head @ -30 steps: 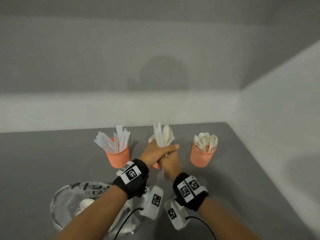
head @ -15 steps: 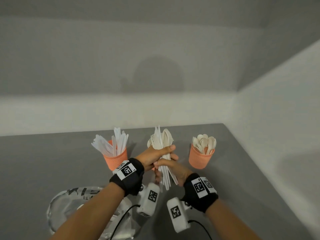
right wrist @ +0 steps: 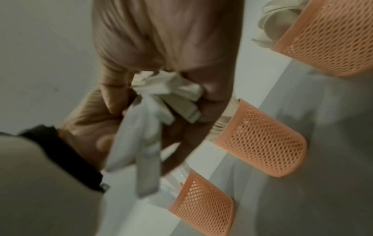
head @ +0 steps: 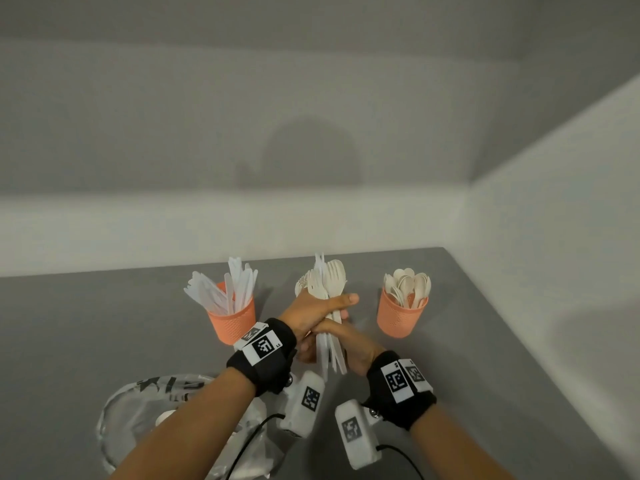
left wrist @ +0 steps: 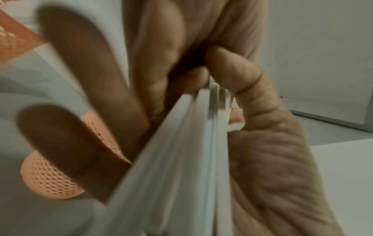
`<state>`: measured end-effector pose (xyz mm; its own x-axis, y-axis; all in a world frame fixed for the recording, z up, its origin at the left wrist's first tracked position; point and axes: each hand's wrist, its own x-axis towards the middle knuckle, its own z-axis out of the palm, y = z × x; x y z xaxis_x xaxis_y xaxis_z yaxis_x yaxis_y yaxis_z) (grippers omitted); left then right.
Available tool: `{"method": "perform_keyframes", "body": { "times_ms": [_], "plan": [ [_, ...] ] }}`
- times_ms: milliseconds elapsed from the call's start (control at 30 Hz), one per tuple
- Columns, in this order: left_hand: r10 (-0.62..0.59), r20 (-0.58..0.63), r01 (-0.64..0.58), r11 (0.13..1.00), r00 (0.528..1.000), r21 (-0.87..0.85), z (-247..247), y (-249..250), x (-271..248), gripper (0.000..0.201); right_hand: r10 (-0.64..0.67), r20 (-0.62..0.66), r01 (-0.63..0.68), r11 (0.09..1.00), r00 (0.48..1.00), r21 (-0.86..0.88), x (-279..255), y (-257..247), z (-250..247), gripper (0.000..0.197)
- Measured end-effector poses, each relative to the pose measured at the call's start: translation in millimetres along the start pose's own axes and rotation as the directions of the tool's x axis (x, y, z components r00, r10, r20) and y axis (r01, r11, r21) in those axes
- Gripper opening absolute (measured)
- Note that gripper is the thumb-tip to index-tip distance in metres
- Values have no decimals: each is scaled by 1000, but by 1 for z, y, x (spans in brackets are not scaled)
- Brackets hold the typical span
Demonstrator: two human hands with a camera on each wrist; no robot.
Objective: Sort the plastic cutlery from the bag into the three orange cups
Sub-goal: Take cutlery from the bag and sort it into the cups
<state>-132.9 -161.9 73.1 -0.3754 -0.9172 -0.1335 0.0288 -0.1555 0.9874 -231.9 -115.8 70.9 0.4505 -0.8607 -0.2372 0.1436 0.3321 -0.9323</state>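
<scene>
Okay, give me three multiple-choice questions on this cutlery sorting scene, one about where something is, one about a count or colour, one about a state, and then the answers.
1. Where is the cup of spoons on the table?
A. far left
B. on the right
C. inside the bag

2. How many orange cups show in the right wrist view?
A. one
B. five
C. three

3. What is the left hand doing?
A. gripping a bundle of cutlery
B. lying flat on the table
C. reaching into the bag

Answers:
1 B: it stands right of both hands.
2 C: three mesh cups line up there.
3 A: its fingers wrap the bundle, which the right hand holds lower down.
</scene>
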Motion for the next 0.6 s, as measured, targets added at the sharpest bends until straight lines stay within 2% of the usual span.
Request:
{"method": "perform_keyframes", "body": {
  "times_ms": [133, 233, 400, 600],
  "plan": [
    [-25, 44, 23, 999, 999, 38, -4, 3, -3, 50, 66, -111, -62, 997, 992, 39, 1, 11, -1, 12],
    [-39, 11, 39, 998, 999, 48, -5, 8, -8, 42, 64, -155, -39, 986, 986, 159, 3, 15, -4, 8],
    [-15, -74, 14, 1000, 997, -14, -6, 12, -12, 44, 43, -106, -19, 976, 993, 215, 3, 11, -11, 8],
    [13, -249, -4, 999, 968, 34, -6, 14, -7, 29, 58, -70, -30, 934, 996, 356, 8, 14, -15, 25]
  ]
}}
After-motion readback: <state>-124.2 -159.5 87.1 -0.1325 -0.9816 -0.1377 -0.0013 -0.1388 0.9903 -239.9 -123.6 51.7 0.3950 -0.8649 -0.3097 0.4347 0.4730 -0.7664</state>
